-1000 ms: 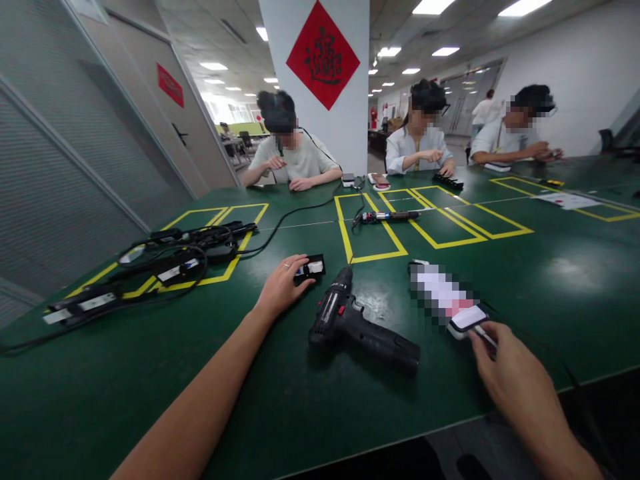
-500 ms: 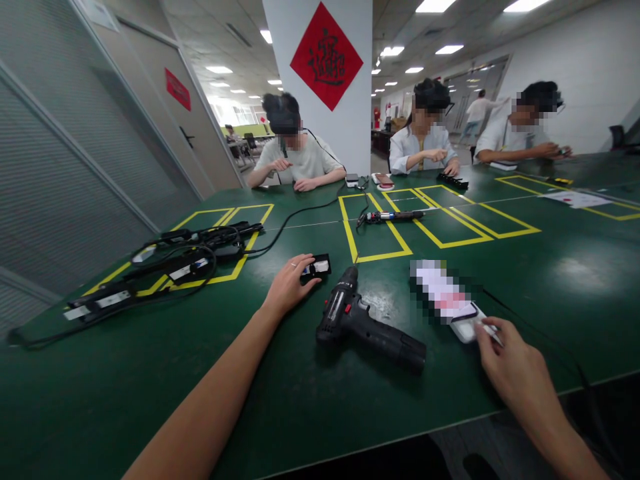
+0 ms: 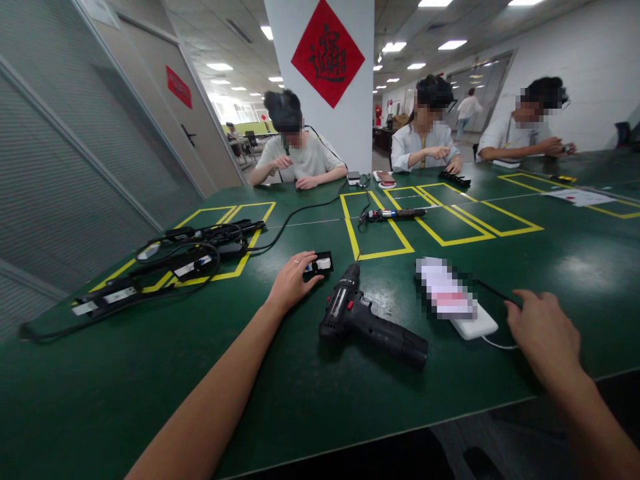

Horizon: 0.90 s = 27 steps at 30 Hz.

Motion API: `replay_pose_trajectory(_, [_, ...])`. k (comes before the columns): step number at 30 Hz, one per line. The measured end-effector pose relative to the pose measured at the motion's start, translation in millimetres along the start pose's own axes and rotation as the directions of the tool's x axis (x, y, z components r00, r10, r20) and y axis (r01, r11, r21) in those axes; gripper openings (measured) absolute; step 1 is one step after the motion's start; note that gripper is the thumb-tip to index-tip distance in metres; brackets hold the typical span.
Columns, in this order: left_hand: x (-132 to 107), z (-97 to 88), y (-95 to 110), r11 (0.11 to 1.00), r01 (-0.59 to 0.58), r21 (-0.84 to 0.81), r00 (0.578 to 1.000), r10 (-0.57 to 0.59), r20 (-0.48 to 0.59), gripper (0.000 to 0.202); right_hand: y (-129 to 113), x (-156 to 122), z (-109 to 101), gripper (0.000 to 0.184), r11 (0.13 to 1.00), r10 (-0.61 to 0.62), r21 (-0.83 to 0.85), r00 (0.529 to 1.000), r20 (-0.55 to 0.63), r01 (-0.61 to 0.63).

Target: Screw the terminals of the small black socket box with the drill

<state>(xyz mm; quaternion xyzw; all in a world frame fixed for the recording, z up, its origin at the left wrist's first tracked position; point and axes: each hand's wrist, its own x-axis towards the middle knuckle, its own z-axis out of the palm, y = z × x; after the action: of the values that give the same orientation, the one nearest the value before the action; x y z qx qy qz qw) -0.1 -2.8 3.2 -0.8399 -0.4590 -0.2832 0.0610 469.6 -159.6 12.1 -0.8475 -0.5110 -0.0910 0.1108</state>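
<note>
My left hand (image 3: 293, 282) lies flat on the green table (image 3: 150, 373), its fingertips resting on a small black part with a white label (image 3: 320, 265). A black cordless drill (image 3: 367, 321) lies on its side between my hands. To its right a phone sits on a white power bank (image 3: 470, 321) with a thin white cable. My right hand (image 3: 543, 333) hovers just right of the power bank, fingers loosely curled, holding nothing that I can see.
Black power strips and tangled cables (image 3: 175, 257) lie at the left inside yellow taped boxes. An electric screwdriver (image 3: 395, 214) lies farther back. Three people sit at the far side, working with their own hands. The table's near edge runs under my forearms.
My right hand let go of the phone end and drew away to the right. The phone and power bank now lie flat on the table. My left hand stayed put.
</note>
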Motion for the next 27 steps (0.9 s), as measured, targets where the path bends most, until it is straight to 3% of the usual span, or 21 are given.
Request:
replay_pose_trajectory(3, [-0.2, -0.5, 0.3, 1.0, 0.001, -0.011, 1.0, -0.001, 0.001, 0.047, -9.3, 15.7, -5.9, 0.034, 0.996, -0.088, 0.027, 0.996, 0.031, 0.087])
replay_pose_trajectory(5, [-0.3, -0.7, 0.2, 1.0, 0.0, -0.015, 1.0, 0.0, -0.001, 0.047, -18.5, 17.7, -13.8, 0.038, 0.996, -0.086, 0.028, 0.996, -0.003, 0.086])
replay_pose_trajectory(11, [-1.0, -0.5, 0.4, 1.0, -0.007, -0.019, 1.0, 0.007, -0.007, 0.047, -54.8, -22.4, -29.0, 0.05, 0.989, -0.106, 0.09, 0.989, -0.105, 0.115])
replay_pose_trajectory(13, [-1.3, -0.4, 0.2, 1.0, -0.008, -0.018, 1.0, 0.008, -0.006, 0.047, -57.8, -34.7, -24.3, 0.047, 0.965, -0.113, 0.226, 0.988, -0.107, 0.135])
replay_pose_trajectory(16, [-1.4, 0.1, -0.5, 1.0, -0.013, -0.019, 1.0, 0.013, -0.003, 0.046, -43.1, -36.8, -12.0, 0.044, 0.876, -0.015, 0.48, 0.997, -0.072, 0.048])
replay_pose_trajectory(20, [-1.1, 1.0, -1.1, 1.0, -0.012, -0.019, 1.0, 0.012, -0.011, 0.047, -4.6, -20.1, -2.7, 0.054, 0.817, 0.086, 0.57, 0.996, 0.038, -0.092])
replay_pose_trajectory(23, [-0.9, 1.6, -1.1, 1.0, -0.012, -0.021, 1.0, 0.012, -0.02, 0.047, 10.9, -13.2, -5.4, 0.055, 0.816, 0.09, 0.556, 0.984, 0.151, -0.159])
replay_pose_trajectory(27, [-1.1, 2.2, -1.1, 1.0, -0.001, -0.019, 1.0, 0.001, -0.016, 0.047, -2.1, -27.3, -10.2, 0.058, 0.864, 0.004, 0.488, 0.971, 0.237, -0.123])
